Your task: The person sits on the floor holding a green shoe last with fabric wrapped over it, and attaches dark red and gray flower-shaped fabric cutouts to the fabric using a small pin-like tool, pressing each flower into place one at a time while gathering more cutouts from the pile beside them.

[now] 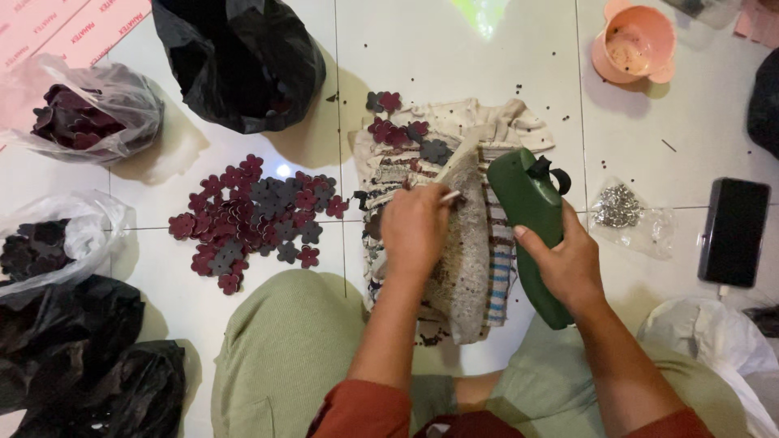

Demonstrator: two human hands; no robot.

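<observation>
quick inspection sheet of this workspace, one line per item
surface: white tiled floor, dark specks scattered.
job's things: green tool; thin stick; pale perforated block on striped cloth.
clutter: flower-shaped cutouts; black bags; clear bags; pink bowl; packet of metal bits.
grippers: left hand holds the stick; right hand grips the tool.
cables: nothing seen.
surroundings: phone; person's green-clad knees.

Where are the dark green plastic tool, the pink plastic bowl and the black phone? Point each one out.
Dark green plastic tool (527,199), head view: on its upper body, above the right hand.
Pink plastic bowl (653,32), head view: on its right rim.
Black phone (734,231), head view: on the middle of its screen.
</observation>
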